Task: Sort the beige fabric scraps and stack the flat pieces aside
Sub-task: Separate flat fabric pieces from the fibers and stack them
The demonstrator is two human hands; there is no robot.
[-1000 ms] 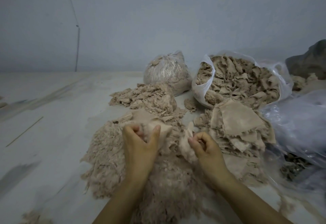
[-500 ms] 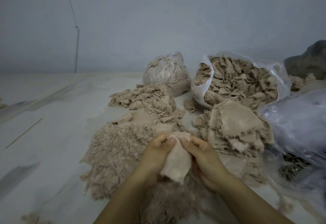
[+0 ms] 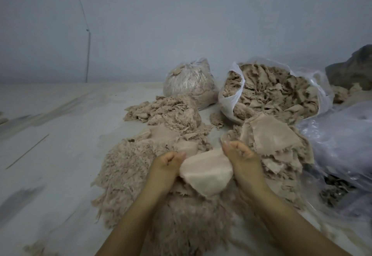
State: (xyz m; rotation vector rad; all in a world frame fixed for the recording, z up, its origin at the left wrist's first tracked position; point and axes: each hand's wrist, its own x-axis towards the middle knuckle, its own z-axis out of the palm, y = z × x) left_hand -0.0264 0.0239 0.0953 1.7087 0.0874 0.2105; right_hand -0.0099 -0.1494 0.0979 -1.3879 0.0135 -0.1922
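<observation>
Nearest: a wide heap of shaggy, frayed beige fabric scraps spread on the pale grey floor, running under both forearms. Above it, one pale beige, smooth-faced flat fabric piece, roughly rounded with a ragged lower edge, is held stretched between the hands; its long axis runs left to right. The left hand pinches its left edge with curled fingers; the right hand grips its right edge likewise. Just beyond and to the right of the right hand lies the layered stack of flat beige pieces, so the right hand is the nearer one for laying the piece there. Farther left: a smaller mound of crumpled beige scraps. Farthest: a tied clear plastic bag of scraps and an open white plastic bag brimming with scraps, near the wall.
</observation>
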